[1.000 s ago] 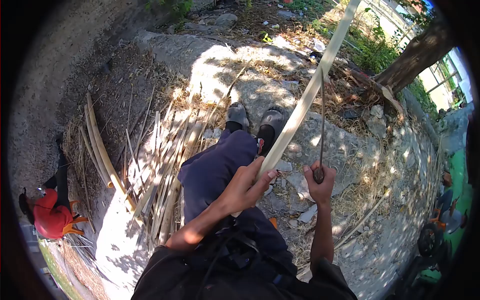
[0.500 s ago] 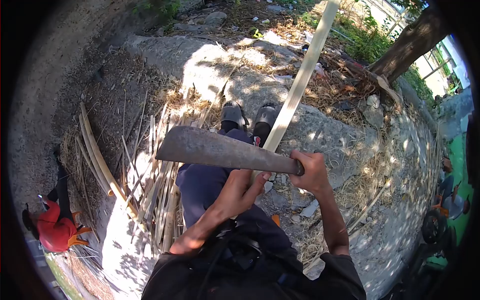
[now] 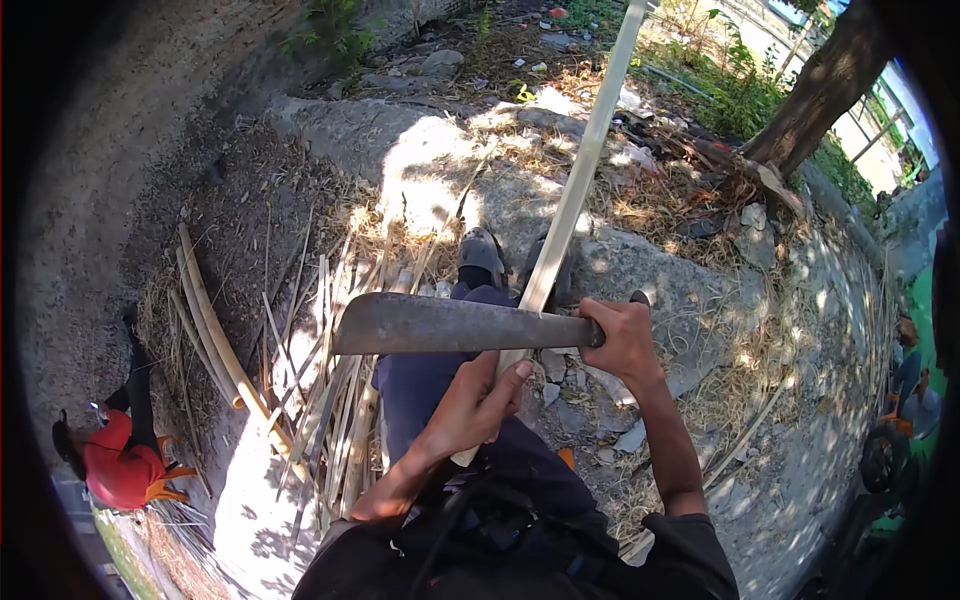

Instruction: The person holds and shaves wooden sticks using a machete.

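Observation:
A long, pale bamboo strip (image 3: pixel 582 180) runs from my lap up and away past my shoes. My left hand (image 3: pixel 468 408) is closed around its near part, thumb on top, and the strip's near end pokes out below the palm. In my right hand (image 3: pixel 622 342), fingers wrapped round the handle, is a machete (image 3: pixel 430 324). Its broad, dark blade points left and lies across the strip just beyond my left hand. Whether the edge bites into the bamboo cannot be seen.
Split bamboo pieces (image 3: pixel 345 420) lie in a heap at my left, with thicker curved poles (image 3: pixel 215 330) beyond. A large flat rock (image 3: pixel 650 270) is under my feet. A tree trunk (image 3: pixel 820 95) stands front right. A person in red (image 3: pixel 115 465) sits far left; others are far right.
The bamboo strip leans less to the right and its near end now shows under my left hand. The machete blade sits nearly level, having been tilted. The whole view has shifted slightly.

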The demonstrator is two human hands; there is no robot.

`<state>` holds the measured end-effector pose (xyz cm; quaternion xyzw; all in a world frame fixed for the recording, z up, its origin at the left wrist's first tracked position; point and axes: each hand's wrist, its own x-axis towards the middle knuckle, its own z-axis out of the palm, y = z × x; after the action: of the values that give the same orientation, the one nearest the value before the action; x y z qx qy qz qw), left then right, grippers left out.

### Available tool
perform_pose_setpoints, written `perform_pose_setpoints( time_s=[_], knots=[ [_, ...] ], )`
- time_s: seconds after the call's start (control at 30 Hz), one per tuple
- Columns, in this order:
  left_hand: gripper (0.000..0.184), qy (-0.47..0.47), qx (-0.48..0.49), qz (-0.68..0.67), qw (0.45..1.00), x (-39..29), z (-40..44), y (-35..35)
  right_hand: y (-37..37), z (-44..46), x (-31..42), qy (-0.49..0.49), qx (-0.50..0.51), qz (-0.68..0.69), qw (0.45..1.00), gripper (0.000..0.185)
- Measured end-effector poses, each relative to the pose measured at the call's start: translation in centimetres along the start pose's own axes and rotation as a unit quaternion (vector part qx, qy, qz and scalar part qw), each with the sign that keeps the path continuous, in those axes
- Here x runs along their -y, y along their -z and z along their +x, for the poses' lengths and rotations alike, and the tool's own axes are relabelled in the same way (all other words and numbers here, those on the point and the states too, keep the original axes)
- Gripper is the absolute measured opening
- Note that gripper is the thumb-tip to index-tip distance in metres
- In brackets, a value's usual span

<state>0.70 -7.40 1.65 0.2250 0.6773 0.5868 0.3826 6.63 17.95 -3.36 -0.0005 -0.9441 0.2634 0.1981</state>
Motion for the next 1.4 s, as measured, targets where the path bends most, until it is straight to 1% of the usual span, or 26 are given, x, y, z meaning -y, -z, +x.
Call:
perform_pose_setpoints(
  time_s=[0.07, 0.17, 0.23, 0.3, 0.37, 0.43, 0.5, 0.57, 0.63, 0.7, 0.77, 0.83, 0.9, 0.97, 1.0, 1.03, 1.07, 1.1, 1.17, 1.2, 1.23, 1.27, 1.3, 1.33, 1.37, 1.4],
  knots=[
    [0.033, 0.0, -0.014, -0.003, 1.0, -0.4, -0.4, 0.3, -0.1, 0.7, -0.1, 0.008, -0.01, -0.014, 1.0, 0.027],
    [0.033, 0.003, -0.026, 0.001, 1.0, -1.1, -0.9, 0.8, -0.2, 1.6, 0.1, 0.009, 0.023, -0.051, 0.998, 0.026],
    [0.033, 0.002, -0.026, 0.005, 1.0, -1.8, -1.5, 1.2, 0.0, 2.1, 0.2, 0.022, -0.009, -0.052, 0.998, 0.024],
    [0.028, 0.03, -0.01, -0.013, 0.999, -2.8, -3.3, 1.7, 0.9, 3.1, -1.8, -0.024, -0.094, -0.021, 0.995, 0.016],
    [0.028, 0.058, 0.0, -0.038, 0.998, -2.7, -6.6, 2.8, 2.1, 5.1, -8.2, -0.2, -0.136, 0.012, 0.97, 0.018],
    [0.028, 0.087, 0.014, -0.058, 0.994, -1.3, -10.2, 3.8, 3.2, 5.5, -19.5, -0.237, -0.197, -0.039, 0.95, 0.03],
    [0.024, 0.077, 0.006, -0.022, 0.997, 0.1, -12.7, 5.3, 5.3, 4.3, -25.3, -0.387, -0.188, -0.055, 0.901, 0.034],
    [0.023, 0.085, -0.027, 0.003, 0.996, -0.5, -13.6, 6.5, 5.1, 0.5, -30.1, -0.442, -0.177, 0.099, 0.874, 0.03],
    [0.023, 0.106, -0.088, 0.035, 0.99, -1.5, -13.4, 5.7, 1.6, -5.2, -36.1, -0.364, -0.189, 0.035, 0.912, 0.028],
    [0.02, 0.005, -0.146, 0.116, 0.982, -0.4, -11.6, 5.1, -0.9, -9.0, -33.1, -0.529, -0.158, 0.148, 0.82, 0.029],
    [0.021, 0.001, -0.167, 0.112, 0.98, -1.0, -9.9, 4.4, -4.7, -13.6, -29.5, -0.55, -0.169, 0.139, 0.806, 0.026],
    [0.021, -0.018, -0.18, 0.115, 0.977, -1.3, -8.1, 4.5, -10.6, -20.5, -31.2, -0.532, -0.141, 0.093, 0.83, 0.026],
    [0.021, -0.036, -0.172, 0.114, 0.978, -1.2, -7.0, 4.4, -12.7, -23.5, -25.4, -0.514, -0.109, 0.053, 0.849, 0.028],
    [0.021, -0.038, -0.169, 0.12, 0.978, -2.1, -6.1, 3.6, -14.2, -25.7, -21.1, -0.578, -0.071, 0.151, 0.799, 0.034],
    [0.021, -0.042, -0.167, 0.124, 0.977, -2.5, -5.7, 3.2, -15.0, -26.6, -19.5, -0.581, -0.072, 0.153, 0.796, 0.034],
    [0.021, -0.041, -0.162, 0.126, 0.978, -2.4, -5.3, 2.8, -15.6, -27.4, -18.3, -0.53, -0.067, 0.12, 0.837, 0.036],
    [0.02, -0.081, -0.155, 0.143, 0.974, -2.1, -4.8, 2.4, -15.9, -28.0, -17.4, -0.477, -0.063, 0.087, 0.873, 0.039],
    [0.02, -0.121, -0.147, 0.159, 0.969, -2.0, -4.4, 2.1, -16.4, -28.7, -17.3, -0.482, -0.066, 0.088, 0.869, 0.039],
    [0.021, -0.105, -0.111, 0.138, 0.978, -2.2, -3.9, 1.5, -17.7, -29.6, -17.1, -0.472, -0.037, 0.105, 0.875, 0.038],
    [0.021, -0.09, -0.082, 0.115, 0.986, -2.4, -3.7, 1.2, -17.7, -29.9, -17.6, -0.369, 0.018, 0.037, 0.929, 0.039],
    [0.021, -0.088, -0.076, 0.118, 0.986, -2.8, -3.5, 1.0, -18.0, -30.4, -17.7, -0.374, 0.015, 0.039, 0.926, 0.039],
    [0.021, -0.066, -0.031, 0.086, 0.994, -3.3, -3.3, 0.8, -18.3, -30.6, -17.9, -0.262, 0.016, -0.073, 0.962, 0.038],
    [0.021, -0.043, 0.013, 0.054, 0.998, -3.6, -3.1, 0.5, -18.2, -30.0, -17.5, -0.142, 0.018, -0.182, 0.973, 0.038],
    [0.026, -0.052, 0.018, 0.043, 0.998, -3.7, -2.9, -0.1, -17.4, -28.8, -16.4, -0.147, 0.018, -0.181, 0.972, 0.038],
    [0.026, -0.05, 0.021, 0.045, 0.998, -3.0, -2.6, 0.0, -15.9, -26.7, -14.6, -0.315, -0.022, -0.026, 0.948, 0.038],
    [0.029, -0.025, 0.087, -0.077, 0.993, -1.8, -2.1, 0.3, -15.0, -25.2, -13.5, -0.467, -0.062, 0.131, 0.872, 0.037]
  ],
)
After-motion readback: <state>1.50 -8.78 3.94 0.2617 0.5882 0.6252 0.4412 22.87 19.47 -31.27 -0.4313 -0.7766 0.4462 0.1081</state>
